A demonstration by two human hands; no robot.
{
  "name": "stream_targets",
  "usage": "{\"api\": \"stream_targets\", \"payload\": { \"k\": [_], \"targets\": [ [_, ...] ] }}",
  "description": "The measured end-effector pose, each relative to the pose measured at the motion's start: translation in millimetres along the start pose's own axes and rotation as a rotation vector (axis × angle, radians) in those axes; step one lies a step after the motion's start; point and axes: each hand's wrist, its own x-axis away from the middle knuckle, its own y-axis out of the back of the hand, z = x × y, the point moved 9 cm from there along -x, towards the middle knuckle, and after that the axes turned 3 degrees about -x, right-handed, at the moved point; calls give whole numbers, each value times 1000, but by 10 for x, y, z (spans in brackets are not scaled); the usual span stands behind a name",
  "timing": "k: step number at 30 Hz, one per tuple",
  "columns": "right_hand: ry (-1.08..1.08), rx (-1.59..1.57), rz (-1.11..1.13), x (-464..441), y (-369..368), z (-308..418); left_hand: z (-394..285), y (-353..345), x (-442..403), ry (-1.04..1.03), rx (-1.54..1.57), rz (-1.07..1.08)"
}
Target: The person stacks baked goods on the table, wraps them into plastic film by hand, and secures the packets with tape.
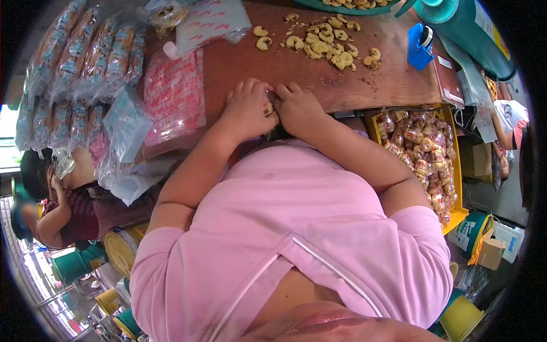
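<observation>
My left hand (pixel 250 109) and my right hand (pixel 299 110) meet at the front edge of the brown table (pixel 239 62). Between them is a small clear bag (pixel 269 108) with pale, nut-like pieces in it; fingers of both hands are closed on it. Beyond my hands lies a loose pile of curved, pale yellow cashew-like pieces (pixel 327 45), with dark crumbs around it. Left of my left hand are flat plastic sheets with red print (pixel 175 94), and farther back a stack of clear printed bags (pixel 212 23).
Wrapped long packs (pixel 68 57) are stacked at the far left. A yellow crate (pixel 457 196) of small filled bags stands at the right, below a blue tape dispenser (pixel 420 47). Another person (pixel 60 211) is at the left, and more people (pixel 507 122) are at the right.
</observation>
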Motion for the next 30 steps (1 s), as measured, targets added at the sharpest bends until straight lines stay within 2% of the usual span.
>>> {"api": "stream_targets", "payload": {
  "k": [2, 5, 8, 11, 14, 17, 20, 30],
  "targets": [
    [-4, 7, 11, -6, -10, 4, 50, -25, -16, -48, 54, -13],
    [-18, -21, 0, 7, -61, -32, 84, 35, 38, -107, 297, -3],
    [-79, -54, 49, -13, -94, -89, 72, 407, 140, -222, 307, -276],
    [-76, 39, 64, -3, -141, -93, 167, 566, 307, -355, 126, -279],
    [-38, 55, 41, -7, -96, -49, 343, 332, 479, -527, 183, -201],
    [-65, 46, 64, -13, -102, -56, 225, 208, 522, -571, 103, -56],
    [-70, 58, 112, -7, -85, -41, 171, 182, 472, -580, 80, -25],
    [-81, 47, 30, 44, -45, -147, -24, 221, 322, -717, 36, -29]
  ]
}}
